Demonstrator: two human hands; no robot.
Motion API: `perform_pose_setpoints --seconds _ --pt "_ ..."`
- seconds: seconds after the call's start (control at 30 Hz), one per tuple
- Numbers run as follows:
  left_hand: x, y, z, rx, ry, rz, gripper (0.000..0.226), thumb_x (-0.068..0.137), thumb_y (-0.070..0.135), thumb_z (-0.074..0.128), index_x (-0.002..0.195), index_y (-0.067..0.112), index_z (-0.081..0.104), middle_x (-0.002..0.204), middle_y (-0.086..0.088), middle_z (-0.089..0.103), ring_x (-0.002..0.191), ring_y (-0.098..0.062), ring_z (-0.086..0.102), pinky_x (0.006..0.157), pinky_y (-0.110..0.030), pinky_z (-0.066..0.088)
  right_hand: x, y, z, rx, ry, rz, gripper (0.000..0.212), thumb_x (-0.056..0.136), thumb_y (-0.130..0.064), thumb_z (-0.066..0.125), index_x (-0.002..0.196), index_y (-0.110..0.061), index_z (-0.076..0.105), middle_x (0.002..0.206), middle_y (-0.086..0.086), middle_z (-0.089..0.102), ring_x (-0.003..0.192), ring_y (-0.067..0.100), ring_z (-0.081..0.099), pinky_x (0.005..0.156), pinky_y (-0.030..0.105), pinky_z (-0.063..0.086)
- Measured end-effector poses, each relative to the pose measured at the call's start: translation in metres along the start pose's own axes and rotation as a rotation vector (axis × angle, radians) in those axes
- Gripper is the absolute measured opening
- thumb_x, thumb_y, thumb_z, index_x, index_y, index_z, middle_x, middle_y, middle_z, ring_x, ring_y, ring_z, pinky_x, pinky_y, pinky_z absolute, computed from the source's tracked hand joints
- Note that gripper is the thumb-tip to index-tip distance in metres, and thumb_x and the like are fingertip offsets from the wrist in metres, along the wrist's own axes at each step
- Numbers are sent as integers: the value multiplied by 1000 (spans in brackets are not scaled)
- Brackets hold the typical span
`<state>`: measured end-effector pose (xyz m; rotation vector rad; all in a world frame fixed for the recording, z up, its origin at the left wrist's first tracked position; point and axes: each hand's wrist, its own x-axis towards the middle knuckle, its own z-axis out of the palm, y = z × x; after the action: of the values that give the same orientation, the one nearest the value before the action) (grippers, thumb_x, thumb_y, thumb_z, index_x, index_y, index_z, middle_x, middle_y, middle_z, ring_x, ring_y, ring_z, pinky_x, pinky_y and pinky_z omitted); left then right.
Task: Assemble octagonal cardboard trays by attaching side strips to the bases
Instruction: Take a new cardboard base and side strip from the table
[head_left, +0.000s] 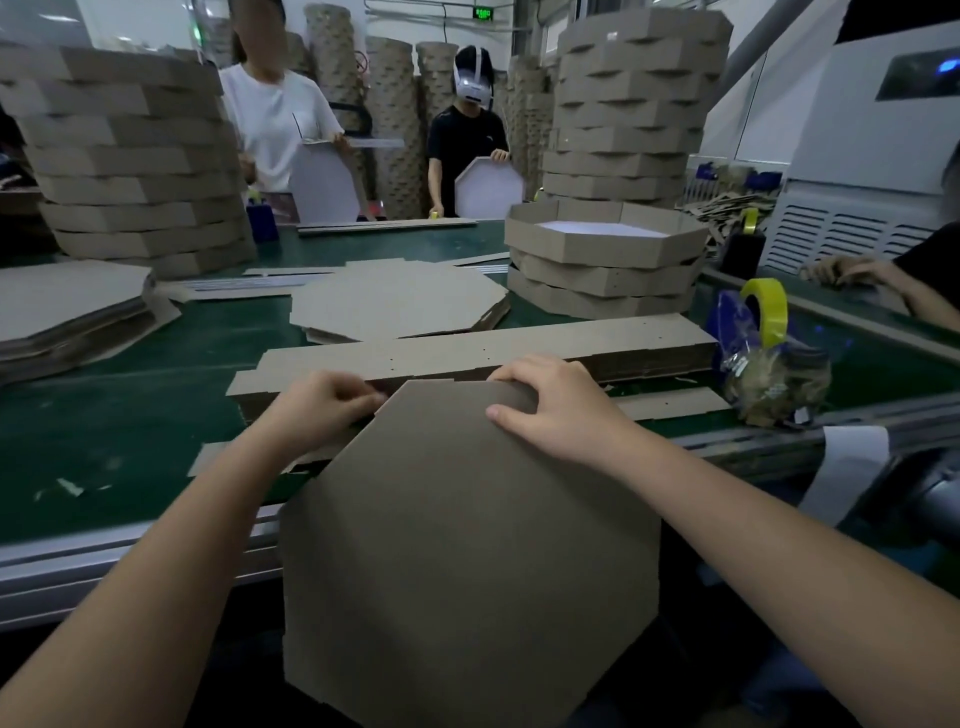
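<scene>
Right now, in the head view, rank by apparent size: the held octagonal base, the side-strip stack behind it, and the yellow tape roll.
1. octagonal base, largest, though nearness to the camera exaggerates it.
2. side-strip stack.
3. yellow tape roll, clearly smallest.

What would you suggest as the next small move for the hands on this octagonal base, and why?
Probably the left hand should pull the top strip off the strip stack and lay it along the far edge of the octagonal base. The right hand grips that edge, the left pinches the far-left corner right beside the stack, and no strip shows on the base yet.
</scene>
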<state>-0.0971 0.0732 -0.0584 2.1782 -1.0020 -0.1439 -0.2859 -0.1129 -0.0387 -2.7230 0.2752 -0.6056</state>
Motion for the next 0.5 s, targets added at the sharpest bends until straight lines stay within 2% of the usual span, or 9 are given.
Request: perform_pose_setpoints --seconds 0.07,0.13,0.2,0.27,0.33,0.43,0.5 --pt "1 -12 -1 415 -105 94 15 90 28 63 100 22 73 102 7 65 92 -14 57 83 -32 47 -1 3 0 19 5 -8 26 92 -34 61 115 -24 64 117 -7 61 114 13 48 102 42 36" --pt "2 -20 0 565 -165 142 21 91 29 60 110 25 71 113 10 60 100 -13 54 84 -32 47 -1 6 1 48 13 -13 24 93 -34 60 113 -23 65 114 -8 61 112 12 49 100 41 37" --pt "0 -23 0 554 -74 189 20 90 30 62 106 25 72 113 8 60 99 -15 55 80 -34 48 0 8 1 82 32 -20 21 94 -33 59 109 -21 67 106 -11 60 106 9 50 95 36 40" --pt "0 -25 -1 573 141 306 19 85 28 70 101 17 73 107 -1 62 97 -24 56 78 -39 49 2 10 1 121 58 -22 18 94 -31 59 105 -20 69 98 -15 58 100 5 50 85 26 38" --pt "5 -27 -1 651 297 371 27 80 25 76 104 12 71 112 -9 59 102 -32 52 83 -44 46 3 11 1 131 65 -19 17 94 -30 59 103 -20 70 96 -16 58 98 4 51 80 22 36" --pt "16 -29 -4 623 276 255 47 88 33 67 129 13 57 134 -10 52 123 -33 44 102 -46 36 3 13 3 118 56 -24 18 94 -29 59 103 -19 70 94 -16 57 97 6 51 81 24 38" --pt "22 -33 -5 646 216 215 43 93 34 58 132 15 57 136 -7 54 126 -31 45 104 -44 37 3 15 3 129 55 -27 17 94 -28 59 103 -18 70 95 -15 58 98 6 52 83 25 40"
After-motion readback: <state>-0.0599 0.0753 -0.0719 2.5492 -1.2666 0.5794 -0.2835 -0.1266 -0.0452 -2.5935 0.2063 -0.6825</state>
